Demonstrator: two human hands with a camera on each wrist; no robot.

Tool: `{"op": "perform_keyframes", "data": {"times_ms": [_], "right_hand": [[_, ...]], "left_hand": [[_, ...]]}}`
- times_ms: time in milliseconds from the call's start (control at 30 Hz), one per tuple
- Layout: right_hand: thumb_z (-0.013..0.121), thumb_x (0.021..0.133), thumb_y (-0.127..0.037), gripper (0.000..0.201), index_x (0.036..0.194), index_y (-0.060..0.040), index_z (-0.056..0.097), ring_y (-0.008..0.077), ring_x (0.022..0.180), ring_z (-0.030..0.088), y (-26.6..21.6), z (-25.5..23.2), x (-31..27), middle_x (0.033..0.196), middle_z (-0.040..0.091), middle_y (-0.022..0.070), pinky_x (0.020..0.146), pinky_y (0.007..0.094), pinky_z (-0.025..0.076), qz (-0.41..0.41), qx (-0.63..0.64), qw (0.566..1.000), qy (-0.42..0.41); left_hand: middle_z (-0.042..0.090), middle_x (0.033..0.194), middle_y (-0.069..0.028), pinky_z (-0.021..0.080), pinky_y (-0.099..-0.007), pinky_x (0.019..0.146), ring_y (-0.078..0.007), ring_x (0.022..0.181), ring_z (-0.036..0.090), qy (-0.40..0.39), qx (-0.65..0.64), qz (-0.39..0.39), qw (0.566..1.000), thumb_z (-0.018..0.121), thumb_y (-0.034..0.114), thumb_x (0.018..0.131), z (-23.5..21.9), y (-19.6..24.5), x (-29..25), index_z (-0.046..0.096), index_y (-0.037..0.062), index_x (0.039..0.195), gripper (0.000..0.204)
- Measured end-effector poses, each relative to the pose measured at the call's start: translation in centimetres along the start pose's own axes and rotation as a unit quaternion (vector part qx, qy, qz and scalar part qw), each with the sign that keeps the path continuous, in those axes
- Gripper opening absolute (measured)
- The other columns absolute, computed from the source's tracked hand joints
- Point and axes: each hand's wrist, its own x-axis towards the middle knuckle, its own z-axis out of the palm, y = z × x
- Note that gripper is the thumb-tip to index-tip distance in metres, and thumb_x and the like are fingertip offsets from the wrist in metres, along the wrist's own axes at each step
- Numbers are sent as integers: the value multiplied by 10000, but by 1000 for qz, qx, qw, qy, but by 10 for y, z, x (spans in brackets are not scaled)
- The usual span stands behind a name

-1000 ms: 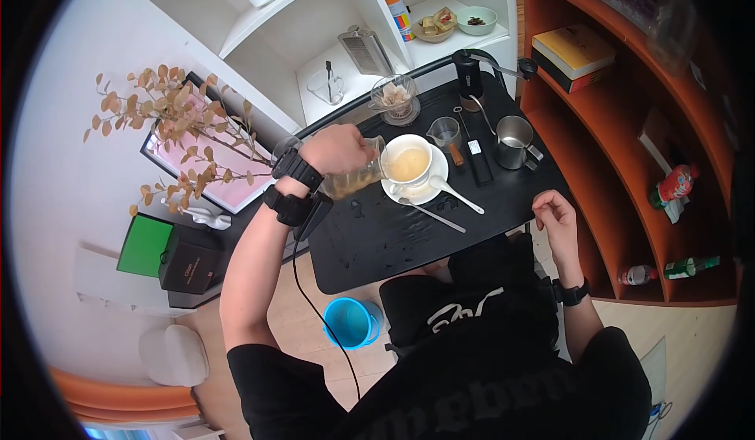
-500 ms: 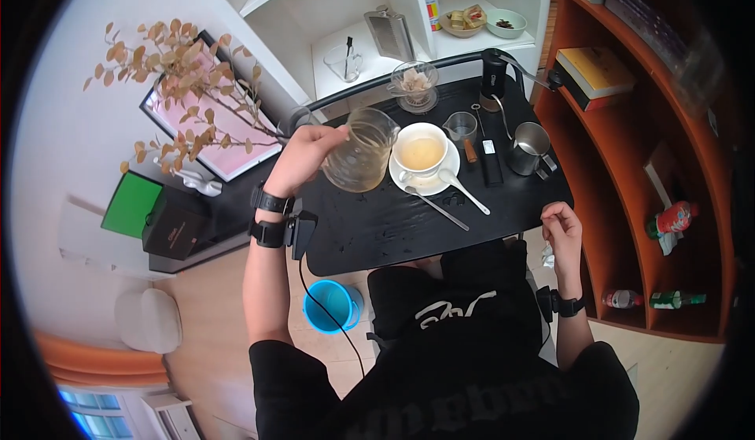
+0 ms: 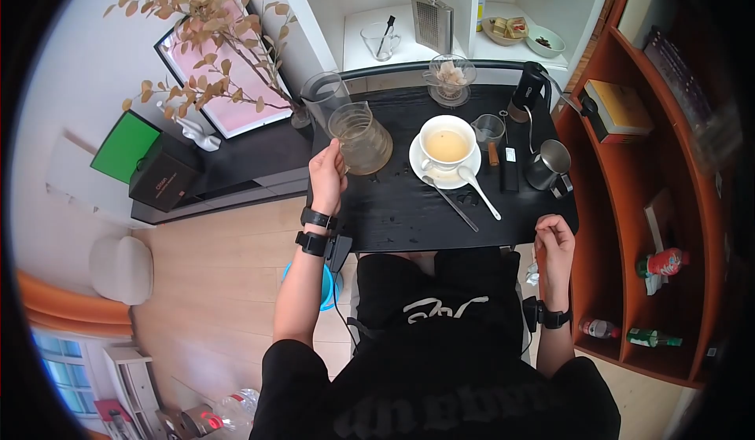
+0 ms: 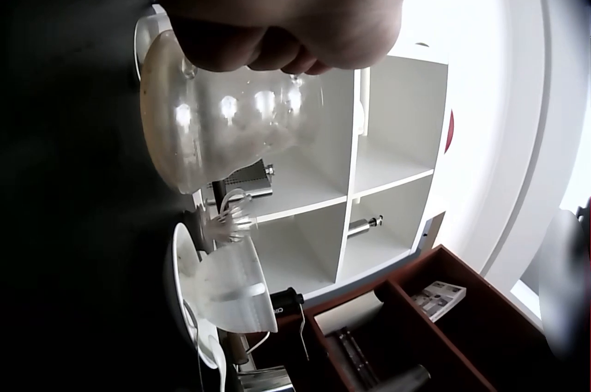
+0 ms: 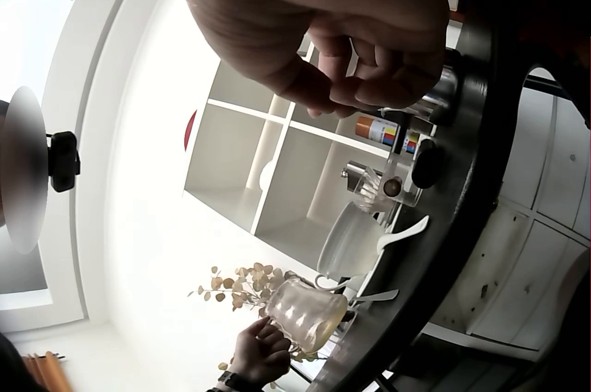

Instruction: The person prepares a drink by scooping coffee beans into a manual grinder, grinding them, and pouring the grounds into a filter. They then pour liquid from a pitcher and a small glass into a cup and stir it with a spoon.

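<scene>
Clear ribbed glass jug [image 3: 363,145], with a faint amber tint toward its base, is at the left of the black rectangular worktop [image 3: 377,220]; whether its base touches the surface, I cannot tell. The left hand [image 3: 327,176] has its fingers curled round the jug's handle on the jug's left side. Just beyond the jug is a clear glass cylindrical vessel [image 3: 322,98]. To the jug's right, apart from it, a white cup [image 3: 450,166] holding a pale yellowish liquid stands upright on a round white saucer [image 3: 448,181]. A white spoon [image 3: 485,196] and a thin metal stirring stick [image 3: 456,206] rest against the saucer, their other ends reaching toward the near right. Right of the cup are a small glass measuring cup [image 3: 489,128] with a brown handle, a slim black oblong device [image 3: 510,176] and a silver metal pitcher [image 3: 548,165]. Farther back are a black cylindrical hand grinder [image 3: 525,98] and a clear glass dripper [image 3: 450,82]. The right hand [image 3: 557,239], near the worktop's near right corner, holds nothing; its fingers are loosely bent, with a narrow space toward the thumb.
</scene>
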Motion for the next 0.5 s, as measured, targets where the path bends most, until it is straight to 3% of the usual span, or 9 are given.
{"op": "perform_keyframes", "data": {"times_ms": [500], "right_hand": [[526, 930, 40, 120, 911, -48, 606, 45, 633, 473, 8, -5, -3, 894, 571, 10, 600, 209, 408, -3, -22, 1000, -8]], "left_hand": [[300, 557, 100, 192, -208, 352, -19, 421, 248, -31, -12, -17, 999, 524, 345, 1060, 2, -20, 0, 430, 165, 676, 434]]}}
